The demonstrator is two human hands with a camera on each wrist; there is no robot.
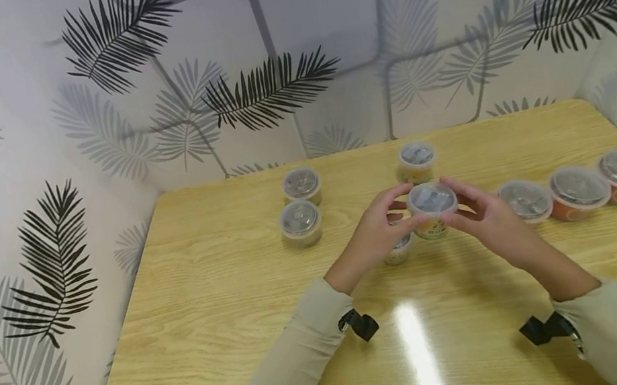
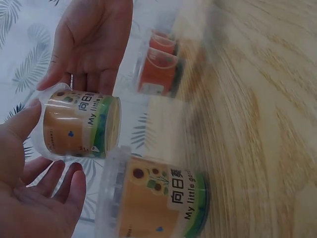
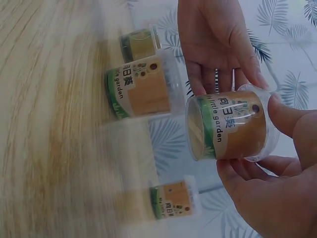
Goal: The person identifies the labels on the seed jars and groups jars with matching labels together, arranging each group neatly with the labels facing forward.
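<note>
Both hands hold a small clear plastic tub between them, raised above the table. It has a see-through lid and an orange and green label with sunflowers and "My little garden". My left hand grips its left side with thumb and fingers. From the opposite side my right hand grips it, thumb near the lid rim. A matching tub stands on the table, partly hidden behind the left hand. Another sunflower tub stands farther back, behind the held one.
Two lidded tubs, one nearer and one behind it, stand left of the hands on the wooden table. At the right, several tubs with red-orange labels form a row. A leaf-patterned wall borders the back.
</note>
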